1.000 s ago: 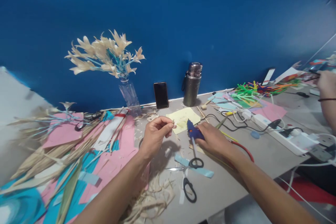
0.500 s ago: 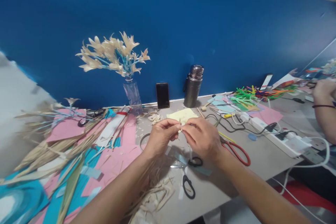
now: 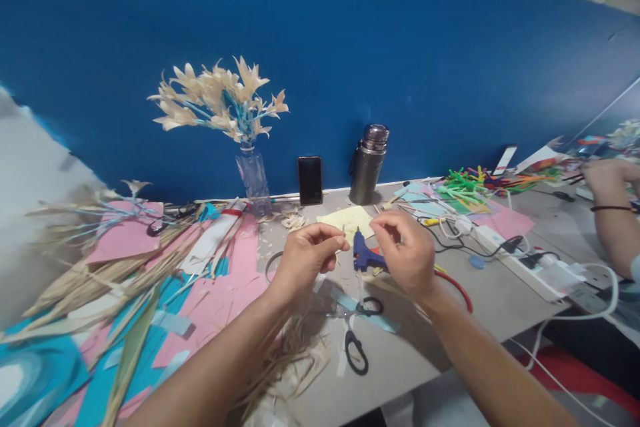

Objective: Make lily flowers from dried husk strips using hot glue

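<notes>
My left hand [image 3: 306,255] is pinched closed in front of me, a tiny pale piece barely showing at its fingertips. What the piece is, I cannot make out. To its right, my right hand [image 3: 406,250] is closed with thumb and forefinger close together; anything between them is hidden. A blue hot glue gun [image 3: 364,257] lies on the table between the hands, nozzle up toward a yellow paper [image 3: 345,219], its rear partly behind my right hand. Below the hands are black-handled scissors [image 3: 356,352]. Red-handled scissors [image 3: 461,290] are partly covered by my right forearm.
Dried husk flowers [image 3: 215,97] stand in a clear bottle [image 3: 253,180]. A phone [image 3: 310,180] and a thermos [image 3: 369,165] are at the blue wall. Pink paper [image 3: 220,310] and husks cover the left; a power strip [image 3: 520,267] and another person's arm [image 3: 613,213] are right.
My hands have come apart. The right hand has moved right and up, uncovering the blue glue gun, while the left has stayed nearly in place.
</notes>
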`<state>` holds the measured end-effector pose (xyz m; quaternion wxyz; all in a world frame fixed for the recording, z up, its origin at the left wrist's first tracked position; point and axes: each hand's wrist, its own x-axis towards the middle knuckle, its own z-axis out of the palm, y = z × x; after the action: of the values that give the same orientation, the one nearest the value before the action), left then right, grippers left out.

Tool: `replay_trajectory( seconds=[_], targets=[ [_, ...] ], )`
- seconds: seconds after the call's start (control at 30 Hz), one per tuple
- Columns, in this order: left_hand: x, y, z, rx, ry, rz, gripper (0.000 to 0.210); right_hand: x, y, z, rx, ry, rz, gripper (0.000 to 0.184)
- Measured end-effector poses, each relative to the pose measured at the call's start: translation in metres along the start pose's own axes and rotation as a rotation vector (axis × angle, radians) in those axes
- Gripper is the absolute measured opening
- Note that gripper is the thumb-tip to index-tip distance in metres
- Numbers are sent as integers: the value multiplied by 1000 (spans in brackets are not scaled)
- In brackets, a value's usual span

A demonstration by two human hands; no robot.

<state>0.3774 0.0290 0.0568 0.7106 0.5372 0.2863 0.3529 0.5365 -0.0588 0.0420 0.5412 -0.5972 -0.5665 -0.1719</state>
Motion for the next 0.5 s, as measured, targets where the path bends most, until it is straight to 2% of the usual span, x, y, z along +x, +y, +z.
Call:
replay_trajectory(
  seconds=[0.1,0.2,0.33,0.5],
  targets=[
    [1,-2,1,-89,-61,-125,21,5,-4,1,259,9,370,11],
    [3,-6,2,-164,-118,-217,24,5,-10,4,409,-51,513,15],
    [3,-8,2,-205,-150,-250,24,-3,-14,11,403,-52,507,14],
    [2,-9,2,-203,-153,-270,20,-9,-17,18,263,8,368,9]
  ],
)
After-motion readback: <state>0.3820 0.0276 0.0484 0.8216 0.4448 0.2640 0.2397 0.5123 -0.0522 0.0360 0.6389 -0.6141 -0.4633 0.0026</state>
